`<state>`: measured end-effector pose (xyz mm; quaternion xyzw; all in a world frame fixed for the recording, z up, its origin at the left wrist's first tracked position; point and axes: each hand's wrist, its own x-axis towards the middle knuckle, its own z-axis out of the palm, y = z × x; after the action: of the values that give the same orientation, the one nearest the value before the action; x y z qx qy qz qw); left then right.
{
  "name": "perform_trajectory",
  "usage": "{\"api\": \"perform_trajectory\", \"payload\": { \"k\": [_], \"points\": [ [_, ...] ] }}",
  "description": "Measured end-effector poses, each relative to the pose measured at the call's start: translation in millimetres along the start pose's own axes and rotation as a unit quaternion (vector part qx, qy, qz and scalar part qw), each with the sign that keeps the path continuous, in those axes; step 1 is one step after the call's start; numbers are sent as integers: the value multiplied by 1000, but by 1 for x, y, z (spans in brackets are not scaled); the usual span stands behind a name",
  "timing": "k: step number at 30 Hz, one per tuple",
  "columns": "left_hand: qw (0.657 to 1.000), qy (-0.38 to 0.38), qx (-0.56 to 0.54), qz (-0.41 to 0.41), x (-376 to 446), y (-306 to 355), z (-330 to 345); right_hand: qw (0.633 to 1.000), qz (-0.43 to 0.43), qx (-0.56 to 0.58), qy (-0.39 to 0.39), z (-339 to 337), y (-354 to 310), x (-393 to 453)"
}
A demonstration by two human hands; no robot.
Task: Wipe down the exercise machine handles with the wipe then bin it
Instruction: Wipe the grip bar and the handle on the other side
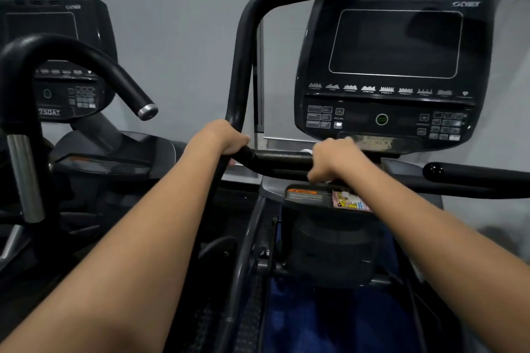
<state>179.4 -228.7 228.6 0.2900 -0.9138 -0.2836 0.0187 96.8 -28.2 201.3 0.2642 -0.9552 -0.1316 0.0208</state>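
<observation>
A black handlebar (pixel 279 159) runs across the front of the exercise machine, below its console (pixel 393 66). My left hand (pixel 220 137) grips the bend where the bar turns upward into the tall black handle (pixel 239 66). My right hand (pixel 335 160) is curled round the horizontal bar further right. A small bit of white wipe (pixel 306 151) shows at the top of that hand, pressed against the bar; most of the wipe is hidden under the fingers. Another black handle (pixel 473 173) sticks out to the right.
A second machine with its own console (pixel 57 60) and curved black handle (pixel 86 57) stands close on the left. A pink packet (pixel 351 202) lies in the tray under the console. Grey wall behind. No bin is in view.
</observation>
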Motion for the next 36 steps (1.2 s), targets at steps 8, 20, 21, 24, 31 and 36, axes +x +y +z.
{"api": "perform_trajectory", "payload": {
  "k": [8,20,21,24,31,36],
  "points": [
    [1000,-4,-7,-4,-5,2,0,979,-103,40,174,40,-80,1],
    [1000,-6,2,9,1,-1,0,934,-114,255,221,56,48,-26],
    [1000,-3,7,10,1,-1,0,936,-130,239,223,54,39,-23],
    [1000,4,15,9,2,-1,0,946,-163,167,223,45,4,-9],
    [1000,5,1,4,-2,2,2,944,-194,100,247,29,-71,18],
    [1000,3,-26,5,0,-3,2,942,-176,104,267,48,-10,0]
  ]
}}
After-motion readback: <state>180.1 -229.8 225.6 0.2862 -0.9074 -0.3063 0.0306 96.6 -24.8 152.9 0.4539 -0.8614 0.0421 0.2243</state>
